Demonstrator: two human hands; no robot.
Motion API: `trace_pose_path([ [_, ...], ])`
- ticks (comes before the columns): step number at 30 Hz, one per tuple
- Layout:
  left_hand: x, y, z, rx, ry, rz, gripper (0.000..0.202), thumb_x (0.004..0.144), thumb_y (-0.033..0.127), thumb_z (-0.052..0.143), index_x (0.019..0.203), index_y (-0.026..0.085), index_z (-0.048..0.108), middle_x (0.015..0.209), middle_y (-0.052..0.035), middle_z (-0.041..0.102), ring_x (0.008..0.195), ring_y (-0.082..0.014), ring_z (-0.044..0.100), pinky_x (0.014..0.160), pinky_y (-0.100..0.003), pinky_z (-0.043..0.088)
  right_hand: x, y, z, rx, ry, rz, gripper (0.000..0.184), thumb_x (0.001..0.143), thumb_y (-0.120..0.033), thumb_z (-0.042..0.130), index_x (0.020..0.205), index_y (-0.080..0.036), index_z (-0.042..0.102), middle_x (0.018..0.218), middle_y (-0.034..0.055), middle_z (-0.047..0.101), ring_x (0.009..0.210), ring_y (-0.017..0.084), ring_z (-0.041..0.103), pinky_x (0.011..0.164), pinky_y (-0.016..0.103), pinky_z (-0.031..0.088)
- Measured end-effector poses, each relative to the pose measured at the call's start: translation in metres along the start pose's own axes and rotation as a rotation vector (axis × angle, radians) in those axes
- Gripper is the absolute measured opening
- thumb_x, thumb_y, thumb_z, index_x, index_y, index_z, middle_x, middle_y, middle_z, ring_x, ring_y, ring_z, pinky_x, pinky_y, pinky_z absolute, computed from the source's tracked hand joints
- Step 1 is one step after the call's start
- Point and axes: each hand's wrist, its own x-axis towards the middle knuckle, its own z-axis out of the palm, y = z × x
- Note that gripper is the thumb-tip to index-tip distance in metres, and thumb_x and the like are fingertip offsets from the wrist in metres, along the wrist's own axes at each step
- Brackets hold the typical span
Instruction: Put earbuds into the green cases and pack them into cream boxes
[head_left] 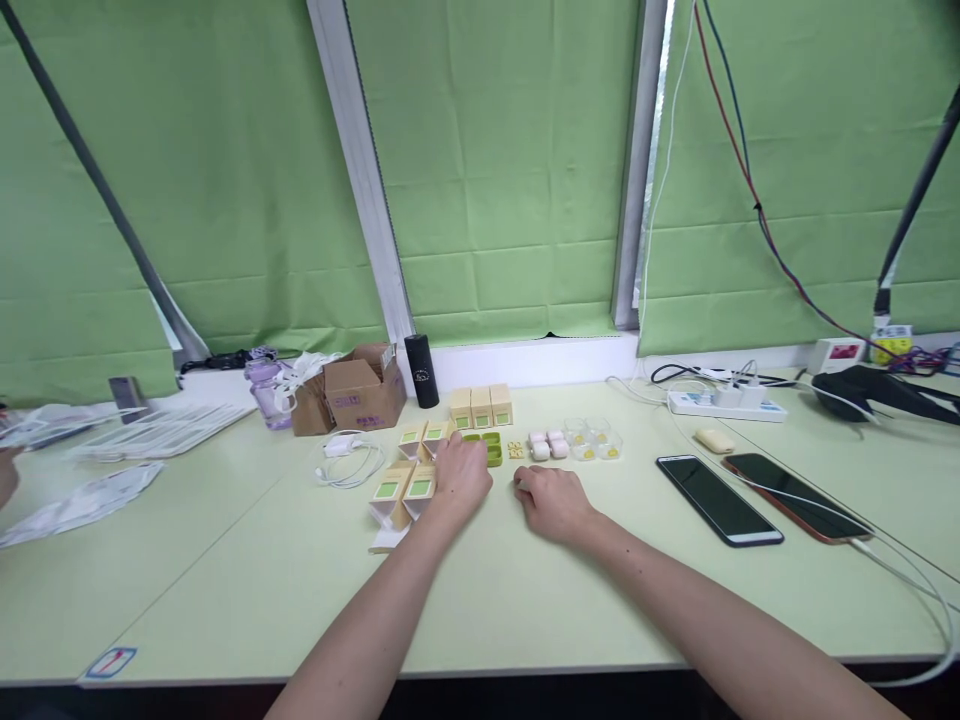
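Observation:
My left hand [460,480] rests on the pale green table [225,590], fingers curled down over a green tray [491,447] and beside several small cream boxes with green windows [405,490]. What its fingers hold, if anything, is hidden. My right hand [553,500] lies on the table just to the right, fingers curled under, nothing visible in it. Ahead of it sit small pink-white cases [547,444], a tiny yellow piece [516,450] and clear plastic trays [596,440]. Three upright cream boxes [481,406] stand behind.
A brown cardboard box [360,392], black cylinder [422,371], purple bottle [268,392] and white cable [346,462] sit at the back left. Two phones [757,495] and a power strip [726,404] lie to the right. Plastic bags [82,500] are at far left.

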Motion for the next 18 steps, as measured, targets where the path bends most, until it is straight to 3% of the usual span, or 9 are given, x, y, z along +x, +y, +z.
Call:
trace_pose_path([
  [5,0.006,0.004,0.002,0.066,-0.07,0.068,0.018,0.08,0.008,0.065,0.091,0.017,0.075,0.092,-0.0155,0.078,0.11,-0.0333,0.066,0.092,-0.041,0.043,0.0,0.006,-0.004,0.061,-0.024,0.018,0.024,0.096,-0.025,0.056,0.116,-0.024,0.07,0.109,0.0081,0.079,0.097,0.027,0.073,0.069,0.031,0.036],
  [18,-0.006,0.004,0.012,0.045,-0.022,0.115,0.026,0.087,0.003,0.054,0.094,0.017,0.076,0.093,-0.0154,0.076,0.109,-0.0306,0.063,0.091,-0.041,0.042,0.0,0.012,-0.001,0.152,-0.003,0.028,0.026,0.097,-0.022,0.057,0.121,-0.024,0.068,0.101,0.0081,0.078,0.093,0.025,0.071,0.072,0.03,0.038],
])
